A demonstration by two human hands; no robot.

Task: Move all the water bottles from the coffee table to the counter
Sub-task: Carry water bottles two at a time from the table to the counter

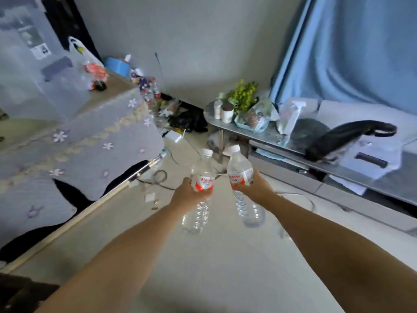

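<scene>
I hold two clear plastic water bottles with white caps and red-and-white labels out in front of me, above the pale floor. My left hand (pixel 188 195) grips the left water bottle (pixel 204 168) around its label. My right hand (pixel 255 186) grips the right water bottle (pixel 238 164) the same way, tilted slightly left. Both bottles are upright, side by side and a little apart. Their lower halves hang below my fists.
A metal counter (pixel 266 134) runs along the right with a plant (pixel 243 94), cups, bags, a spray bottle (pixel 293 118) and a black bag (pixel 347 135). A cloth-covered surface (pixel 90 136) with clutter is on the left. Cables and small items lie on the floor between them.
</scene>
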